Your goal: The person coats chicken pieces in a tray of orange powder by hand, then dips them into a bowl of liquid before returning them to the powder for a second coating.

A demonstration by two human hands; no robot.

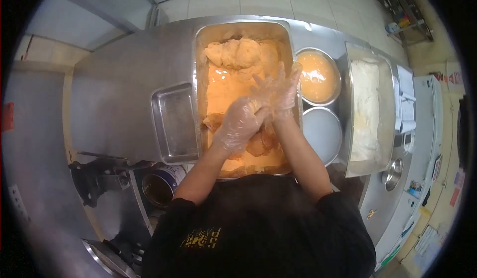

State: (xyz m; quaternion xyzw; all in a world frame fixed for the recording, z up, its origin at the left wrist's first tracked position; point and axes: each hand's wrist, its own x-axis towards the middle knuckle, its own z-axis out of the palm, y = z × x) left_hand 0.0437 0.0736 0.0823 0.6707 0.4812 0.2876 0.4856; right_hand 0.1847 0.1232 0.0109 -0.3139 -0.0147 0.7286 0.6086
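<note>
Both hands wear clear plastic gloves and meet above a deep metal tray [198, 94] of orange batter. My left hand [241, 124] has its fingers closed around the glove near the wrist of the other hand. With its fingers spread, my right hand [283, 92] points up and holds nothing. Lumpy pieces coated in orange [241, 53] lie at the tray's far end. Darker orange pieces [261, 144] show below the hands, partly hidden by them.
Right of the tray stand a round bowl of orange liquid [317, 77], a bowl of whitish liquid [320, 134] and a long tray of white flour [364, 109]. An empty metal tray [175, 124] sits to the left. A metal bowl [392, 173] is farther right.
</note>
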